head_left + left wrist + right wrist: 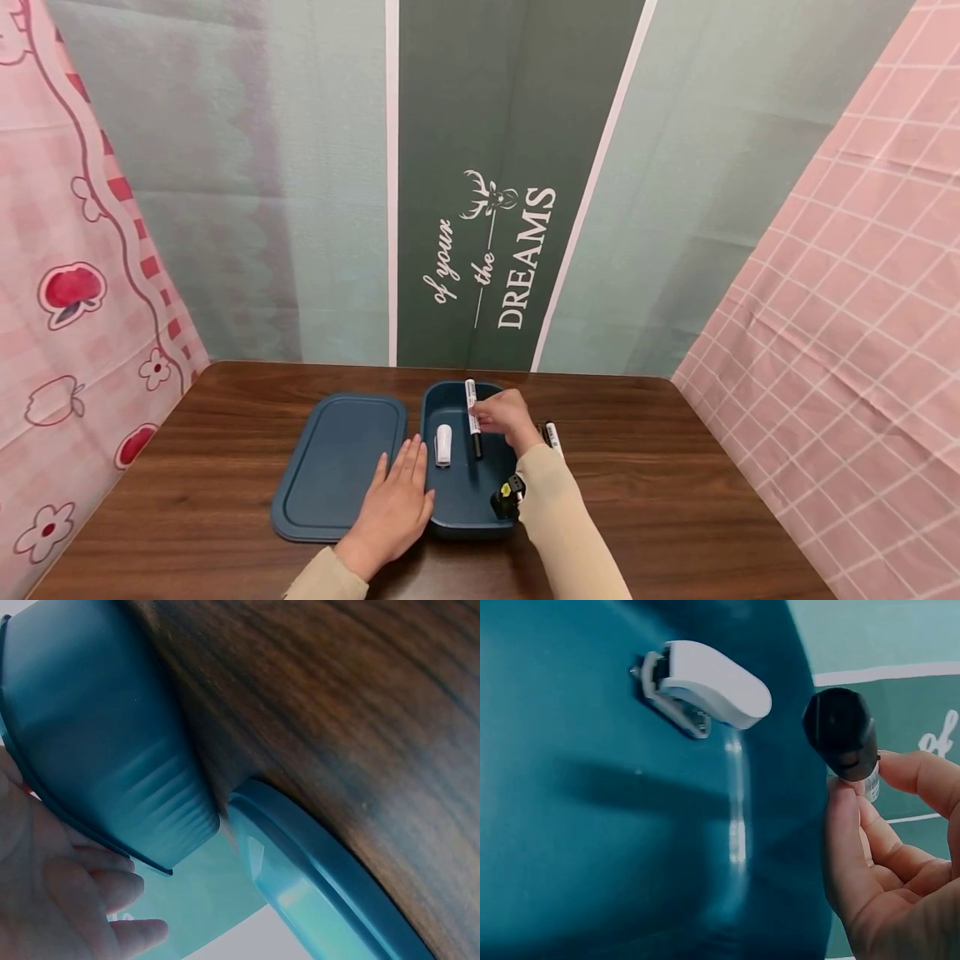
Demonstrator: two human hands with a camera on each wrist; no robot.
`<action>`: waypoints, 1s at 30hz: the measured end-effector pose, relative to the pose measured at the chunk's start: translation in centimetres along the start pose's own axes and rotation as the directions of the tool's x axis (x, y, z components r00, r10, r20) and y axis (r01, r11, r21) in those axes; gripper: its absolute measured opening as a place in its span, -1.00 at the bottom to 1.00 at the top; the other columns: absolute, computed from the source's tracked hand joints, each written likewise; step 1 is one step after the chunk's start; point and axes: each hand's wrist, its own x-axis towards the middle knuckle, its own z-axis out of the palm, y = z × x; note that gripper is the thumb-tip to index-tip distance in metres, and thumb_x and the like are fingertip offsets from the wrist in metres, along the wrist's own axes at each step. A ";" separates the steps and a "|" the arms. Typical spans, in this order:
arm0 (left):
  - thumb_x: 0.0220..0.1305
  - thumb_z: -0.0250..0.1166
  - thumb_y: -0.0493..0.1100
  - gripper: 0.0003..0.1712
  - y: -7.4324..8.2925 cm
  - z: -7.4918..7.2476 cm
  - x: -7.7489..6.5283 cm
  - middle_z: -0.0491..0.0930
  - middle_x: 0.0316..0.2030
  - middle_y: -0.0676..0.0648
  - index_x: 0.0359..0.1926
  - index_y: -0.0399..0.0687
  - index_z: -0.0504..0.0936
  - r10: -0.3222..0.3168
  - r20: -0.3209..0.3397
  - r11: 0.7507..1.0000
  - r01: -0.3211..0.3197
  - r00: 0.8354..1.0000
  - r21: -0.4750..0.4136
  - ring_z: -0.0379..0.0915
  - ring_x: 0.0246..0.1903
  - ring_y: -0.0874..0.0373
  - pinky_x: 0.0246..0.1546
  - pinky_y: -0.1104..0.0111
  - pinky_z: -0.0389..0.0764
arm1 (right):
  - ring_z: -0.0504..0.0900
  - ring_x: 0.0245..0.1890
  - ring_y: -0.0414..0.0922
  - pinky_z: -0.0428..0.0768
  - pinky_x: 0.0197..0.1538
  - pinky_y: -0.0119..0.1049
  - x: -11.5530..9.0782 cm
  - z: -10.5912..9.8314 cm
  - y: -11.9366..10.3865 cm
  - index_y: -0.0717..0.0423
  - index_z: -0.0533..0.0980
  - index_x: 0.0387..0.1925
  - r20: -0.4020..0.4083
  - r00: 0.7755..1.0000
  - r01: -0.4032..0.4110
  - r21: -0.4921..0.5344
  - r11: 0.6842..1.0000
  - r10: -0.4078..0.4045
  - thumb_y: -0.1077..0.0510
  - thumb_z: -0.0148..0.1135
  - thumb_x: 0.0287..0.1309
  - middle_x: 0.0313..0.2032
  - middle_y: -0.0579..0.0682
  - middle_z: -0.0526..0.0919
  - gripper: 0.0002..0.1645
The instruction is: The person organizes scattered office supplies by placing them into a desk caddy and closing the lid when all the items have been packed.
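My right hand (pixel 504 413) pinches a white marker with a black cap (pixel 474 417) above the blue box (pixel 457 517). In the right wrist view the black cap of the marker (pixel 841 731) points toward the camera, with thumb and fingers round the barrel. A white stapler (pixel 443 445) lies inside the box, toward its left side; the right wrist view shows the stapler (pixel 716 682) on the box floor. My left hand (pixel 393 502) rests with straight fingers at the left rim of the box, as the left wrist view shows beside the box wall (pixel 105 727).
A blue lid (pixel 341 467) lies flat on the wooden table (pixel 660 500), left of the box. Right of the box, partly behind my right forearm, lies another white marker (pixel 554 437) with something black beside it. Curtains hang behind and at both sides.
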 end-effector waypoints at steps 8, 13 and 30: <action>0.34 0.08 -0.07 -0.34 0.0 0.1 0.1 0.15 0.35 -0.32 0.31 -0.44 0.24 -0.003 0.005 1.000 0.003 1.000 0.013 0.07 0.34 -0.13 0.25 -0.10 0.09 | 0.59 -0.60 -0.21 0.65 -0.36 -0.25 -0.1 1.0 0.7 0.42 0.60 -0.41 0.027 0.998 -0.061 -0.096 0.994 0.064 0.33 0.32 0.00 -0.56 0.05 0.59 -0.85; 0.34 0.08 -0.07 -0.34 0.0 0.3 0.2 0.16 0.34 -0.32 0.30 -0.44 0.25 0.008 -0.007 1.000 -0.008 1.000 0.030 0.07 0.34 -0.13 0.25 -0.10 0.11 | 0.60 -0.61 -0.19 0.65 -0.39 -0.25 0.0 1.4 1.2 0.37 0.57 -0.46 0.035 0.993 -0.110 -0.126 0.986 0.115 0.37 0.33 -0.03 -0.57 0.07 0.58 -0.91; 0.34 0.08 -0.07 -0.34 0.0 0.1 0.1 0.16 0.34 -0.33 0.30 -0.45 0.24 0.013 -0.019 1.000 -0.012 1.000 0.023 0.07 0.34 -0.14 0.25 -0.11 0.10 | 0.59 -0.64 -0.12 0.64 -0.46 -0.24 0.6 2.8 2.0 0.41 0.53 -0.35 0.063 0.981 -0.161 -0.271 0.949 0.185 0.39 0.38 -0.12 -0.58 0.11 0.52 -0.77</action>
